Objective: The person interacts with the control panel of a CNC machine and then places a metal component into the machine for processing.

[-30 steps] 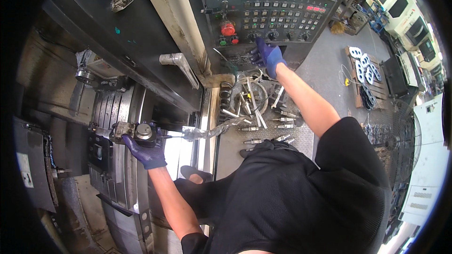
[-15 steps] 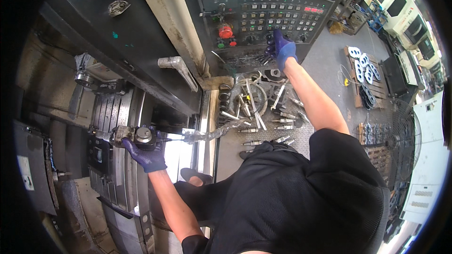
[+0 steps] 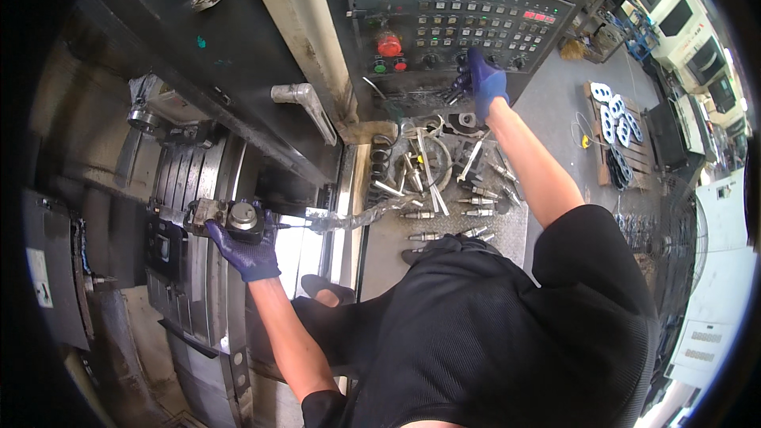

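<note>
My left hand (image 3: 247, 252), in a purple glove, grips a handwheel pendant (image 3: 216, 217), a dark box with a round silver dial (image 3: 242, 216) on top. A cable in a worn sleeve (image 3: 349, 223) runs right from it. Below the pendant lies the slotted machine table (image 3: 190, 177). My right hand (image 3: 485, 83), gloved too, is at the lower edge of the control panel (image 3: 412, 12), by its row of knobs. Its fingers are bent and partly hidden, and what they grip cannot be made out. Left of it sit a red emergency stop button (image 3: 389, 45) and small green and red buttons.
A dark machine door with a grey handle (image 3: 307, 109) stands between the machine's inside and the panel. Several tool holders (image 3: 476, 212) and loose tools lie on a metal plate below the panel. To the right are a pallet with metal parts (image 3: 614, 131) and a fan (image 3: 674, 230).
The whole view has shifted slightly, with the panel appearing a little lower and to the right. My left hand still holds the pendant. My right hand stays at the panel's knobs.
</note>
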### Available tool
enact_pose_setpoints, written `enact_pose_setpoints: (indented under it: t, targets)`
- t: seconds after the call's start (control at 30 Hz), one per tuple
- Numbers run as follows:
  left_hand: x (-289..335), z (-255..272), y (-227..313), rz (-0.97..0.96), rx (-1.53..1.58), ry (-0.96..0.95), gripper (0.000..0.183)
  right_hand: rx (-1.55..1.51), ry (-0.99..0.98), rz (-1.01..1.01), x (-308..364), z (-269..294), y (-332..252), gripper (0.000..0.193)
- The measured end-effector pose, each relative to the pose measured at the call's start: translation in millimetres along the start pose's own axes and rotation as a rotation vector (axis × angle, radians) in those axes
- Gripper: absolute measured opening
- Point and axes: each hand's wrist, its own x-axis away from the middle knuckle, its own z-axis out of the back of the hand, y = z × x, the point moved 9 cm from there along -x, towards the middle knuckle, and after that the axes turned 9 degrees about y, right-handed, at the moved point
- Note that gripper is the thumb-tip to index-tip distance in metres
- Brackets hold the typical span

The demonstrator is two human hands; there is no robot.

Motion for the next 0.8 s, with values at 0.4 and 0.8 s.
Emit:
enact_pose_setpoints:
  t: [0.4, 0.8]
  targets:
    - [-16, -13, -17, -0.093, -0.020, -0.377, 0.075, 0.554, -0.828, 0.424, 250, -121, 41, 0.017]
    - [43, -35, 8, -0.119, -0.050, -0.631, 0.094, 0.284, -1.059, 0.762, 385, -203, -15, 0.023]
